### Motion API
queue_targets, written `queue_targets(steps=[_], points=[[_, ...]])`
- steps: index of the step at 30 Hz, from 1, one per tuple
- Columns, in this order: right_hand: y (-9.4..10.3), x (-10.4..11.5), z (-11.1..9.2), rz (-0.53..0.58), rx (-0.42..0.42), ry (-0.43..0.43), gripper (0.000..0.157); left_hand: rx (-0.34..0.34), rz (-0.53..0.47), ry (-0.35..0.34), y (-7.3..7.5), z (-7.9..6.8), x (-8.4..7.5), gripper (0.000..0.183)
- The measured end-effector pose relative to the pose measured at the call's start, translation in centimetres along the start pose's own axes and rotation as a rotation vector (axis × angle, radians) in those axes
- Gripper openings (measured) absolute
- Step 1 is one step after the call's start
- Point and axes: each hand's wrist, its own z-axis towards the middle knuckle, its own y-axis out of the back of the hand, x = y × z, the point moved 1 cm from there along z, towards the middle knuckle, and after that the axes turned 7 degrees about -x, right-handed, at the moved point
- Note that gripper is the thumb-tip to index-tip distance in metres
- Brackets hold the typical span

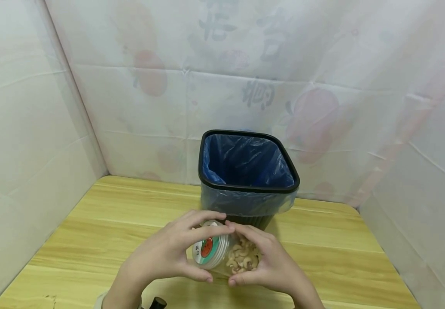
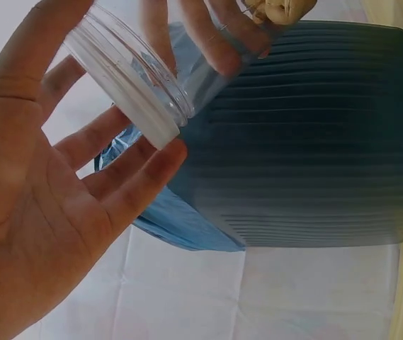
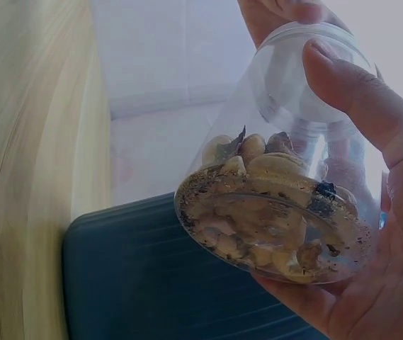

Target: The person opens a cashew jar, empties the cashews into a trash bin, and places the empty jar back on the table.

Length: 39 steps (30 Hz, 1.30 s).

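Observation:
A clear plastic jar (image 3: 222, 142) holds cashews (image 1: 242, 257) and dark crumbs, gathered at its base. My right hand (image 1: 270, 259) grips the jar's body, with the thumb on one side and fingers on the other. The jar is tilted, its lid end toward my left hand (image 1: 172, 246). That hand curls its thumb and fingers around the lid (image 1: 207, 248), which bears a white and green label with a red picture. In the left wrist view the white rim of the lid (image 2: 127, 88) sits at the jar's threaded neck.
Just beyond my hands stands a dark ribbed bin (image 2: 314, 134) with a black rim (image 1: 249, 189) and a blue bag liner (image 1: 242, 159). The wooden table (image 1: 129, 214) is bordered by pale printed cloth (image 1: 137, 116). A small black object (image 1: 158, 303) shows by my left wrist.

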Motion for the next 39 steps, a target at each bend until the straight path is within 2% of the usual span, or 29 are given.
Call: queue_targets(steps=[4,8,17,29,34,39], points=[[0.01,0.04,0.01,0.003,0.008,-0.012,0.098,-0.019,-0.016,-0.052,0.05,0.04,0.02,0.079],[-0.03,0.09,0.0,0.012,0.016,-0.037,0.097,-0.033,-0.037,-0.057,0.14,0.07,0.0,0.076],[-0.18,0.07,-0.06,0.01,0.008,-0.023,0.097,-0.03,-0.036,0.032,0.23,0.01,-0.06,0.076],[-0.28,0.13,-0.19,-0.003,-0.001,-0.022,0.097,-0.018,-0.032,0.084,0.3,0.06,-0.26,0.081],[-0.27,0.0,-0.15,0.0,-0.013,-0.017,0.097,-0.02,-0.006,0.067,0.27,0.0,-0.16,0.087],[-0.13,-0.13,-0.04,0.01,-0.015,-0.02,0.094,0.005,0.007,0.024,0.41,-0.1,-0.09,0.091]])
